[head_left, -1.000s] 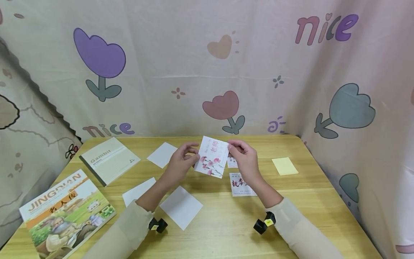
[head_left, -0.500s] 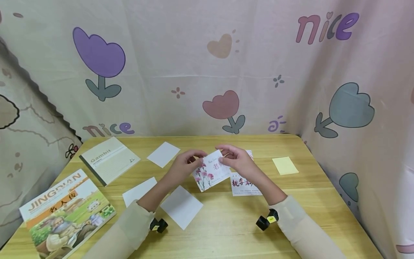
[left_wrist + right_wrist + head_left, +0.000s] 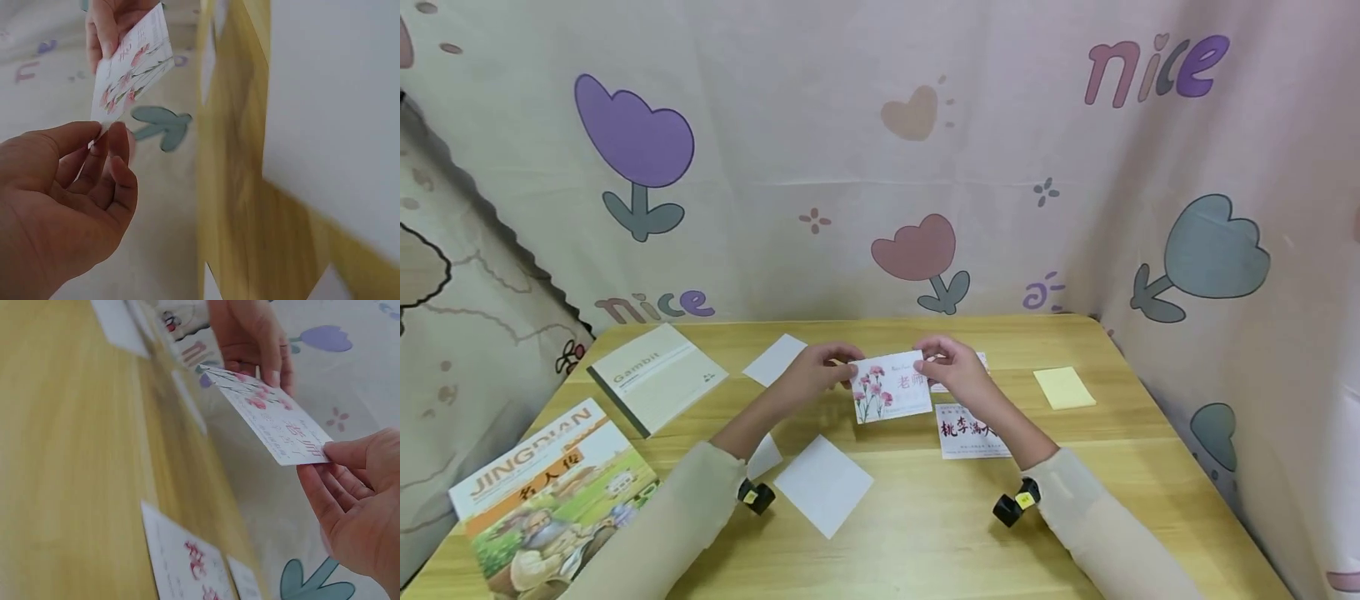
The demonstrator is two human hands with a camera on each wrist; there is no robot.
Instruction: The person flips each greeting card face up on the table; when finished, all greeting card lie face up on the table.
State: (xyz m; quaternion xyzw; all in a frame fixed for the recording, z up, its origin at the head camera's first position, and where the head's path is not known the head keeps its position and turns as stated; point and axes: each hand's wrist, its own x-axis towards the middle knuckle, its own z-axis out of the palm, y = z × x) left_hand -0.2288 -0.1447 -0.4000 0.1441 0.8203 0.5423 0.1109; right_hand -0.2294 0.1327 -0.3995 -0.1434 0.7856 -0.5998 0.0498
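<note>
A white greeting card (image 3: 891,392) printed with pink carnations and red Chinese characters is held up above the middle of the table. My left hand (image 3: 815,377) pinches its upper left corner between thumb and fingers. At the opposite upper corner, my right hand (image 3: 955,373) pinches it the same way. In the left wrist view, the card (image 3: 128,78) stretches from my left fingertips to the other hand. The right wrist view shows the right thumb on the printed face of the card (image 3: 275,419), fingers behind. Below the right hand lies a card with large red characters (image 3: 970,431).
Another printed card (image 3: 982,364) lies partly behind the right hand. White blank cards lie at the left: one (image 3: 823,486) in front, one (image 3: 775,360) farther back, one (image 3: 765,457) partly under the left forearm. Also there are a Gambit notebook (image 3: 658,375), a picture book (image 3: 553,500) and yellow sticky notes (image 3: 1064,387).
The carnation card has turned from upright, through a tilt, to nearly level lengthwise. My right hand shifted its grip along the card, and both hands now hold the upper corners.
</note>
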